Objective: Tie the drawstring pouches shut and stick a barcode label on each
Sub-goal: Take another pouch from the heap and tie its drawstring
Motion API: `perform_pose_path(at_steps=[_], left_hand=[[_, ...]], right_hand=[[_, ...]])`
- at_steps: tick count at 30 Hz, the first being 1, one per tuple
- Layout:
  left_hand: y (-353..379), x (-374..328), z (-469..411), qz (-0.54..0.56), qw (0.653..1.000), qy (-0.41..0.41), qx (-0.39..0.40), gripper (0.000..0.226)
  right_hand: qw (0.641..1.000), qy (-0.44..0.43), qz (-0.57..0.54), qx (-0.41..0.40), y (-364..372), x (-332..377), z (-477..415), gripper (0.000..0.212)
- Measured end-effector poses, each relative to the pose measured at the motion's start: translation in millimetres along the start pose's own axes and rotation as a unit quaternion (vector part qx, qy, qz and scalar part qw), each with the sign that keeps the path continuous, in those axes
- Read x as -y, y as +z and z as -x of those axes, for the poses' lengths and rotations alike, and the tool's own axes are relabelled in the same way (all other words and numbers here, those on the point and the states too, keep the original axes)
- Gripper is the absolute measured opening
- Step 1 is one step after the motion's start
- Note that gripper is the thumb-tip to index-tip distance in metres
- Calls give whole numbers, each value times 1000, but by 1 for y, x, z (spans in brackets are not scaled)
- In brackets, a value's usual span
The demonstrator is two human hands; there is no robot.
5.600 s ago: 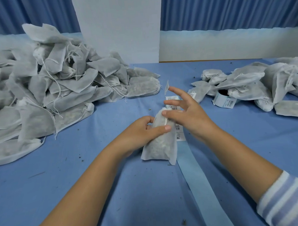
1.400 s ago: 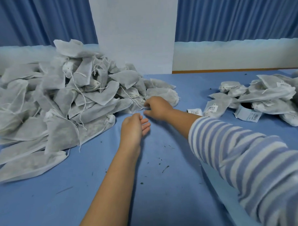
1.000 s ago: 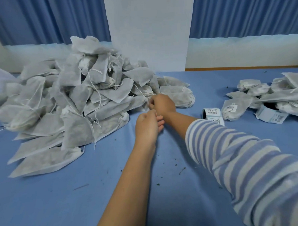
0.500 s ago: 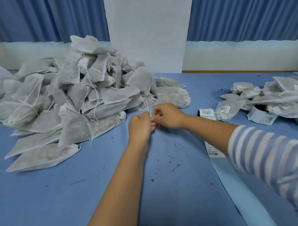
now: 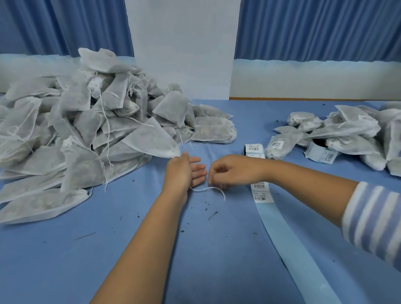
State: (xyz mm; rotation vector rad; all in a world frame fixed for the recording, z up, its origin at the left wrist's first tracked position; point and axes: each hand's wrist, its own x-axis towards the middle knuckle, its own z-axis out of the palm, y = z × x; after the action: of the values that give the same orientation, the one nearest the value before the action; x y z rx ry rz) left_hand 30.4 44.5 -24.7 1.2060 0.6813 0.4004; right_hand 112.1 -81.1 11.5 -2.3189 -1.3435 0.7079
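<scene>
A white drawstring pouch (image 5: 149, 141) lies at the front edge of the big pile of untied pouches (image 5: 75, 124), its gathered mouth pointing right. My left hand (image 5: 184, 171) holds that mouth at the thumb side, with its other fingers stretched toward the right. My right hand (image 5: 227, 172), fingers curled, pinches the pouch's white drawstring (image 5: 207, 189), which loops over the blue table between both hands. A strip of barcode labels (image 5: 261, 193) lies just under my right wrist.
Labelled pouches (image 5: 353, 133) are heaped at the right, with a label roll (image 5: 320, 153) among them and a small label stack (image 5: 254, 150) beside them. Empty blue backing tape (image 5: 296, 250) trails toward the near right. A white panel (image 5: 182, 45) stands at the back.
My hands have drawn apart and nearer to me, pulling a pouch from the pile's edge, with the drawstring now stretched between them. The view has tilted back to the right.
</scene>
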Motion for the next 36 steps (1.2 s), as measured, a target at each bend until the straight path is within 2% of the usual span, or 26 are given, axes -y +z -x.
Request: perform_pose_path(at_steps=[2,4,6,9,10,13,17,21,24,27,30,33,34,36], left_hand=[[6,2,5,-37,999,25,16,40],[12,4,11,-67,996,45,30,39],[17,5,18,-76,995,53,43,37],[17,4,23,-120,990,53,50,43],[16,4,24,-128,989,51,55,41],[17,6,26,-162,981,67,82,33],[20,9,26,-262,955,108,91,44],[18,14,33,-363,895,259,-3,61],[15,15,38,-398,837,372,-52,44],[16,14,37,-387,806,446,31,9],[16,18,37,-439,763,465,97,31],[14,16,38,-461,748,462,117,52],[12,16,37,-472,746,452,131,55],[9,18,36,-499,736,433,147,46]], right_hand=[[993,9,-89,-76,5,0,-2,21],[979,-11,-168,-116,12,2,-2,21],[955,-9,-280,-95,19,5,0,23],[908,3,-418,-4,26,6,5,21],[902,3,-433,2,28,6,6,16],[896,11,-441,-36,32,1,11,24],[896,2,-438,-75,31,-11,21,13],[849,-8,-517,-107,22,-19,32,16],[866,-22,-485,-117,22,-25,40,15],[892,-8,-440,-102,23,-26,46,8],[918,16,-386,-94,19,-27,51,8],[936,12,-336,-107,16,-29,56,17],[939,6,-325,-116,14,-29,58,19],[935,-11,-326,-136,9,-32,62,21]])
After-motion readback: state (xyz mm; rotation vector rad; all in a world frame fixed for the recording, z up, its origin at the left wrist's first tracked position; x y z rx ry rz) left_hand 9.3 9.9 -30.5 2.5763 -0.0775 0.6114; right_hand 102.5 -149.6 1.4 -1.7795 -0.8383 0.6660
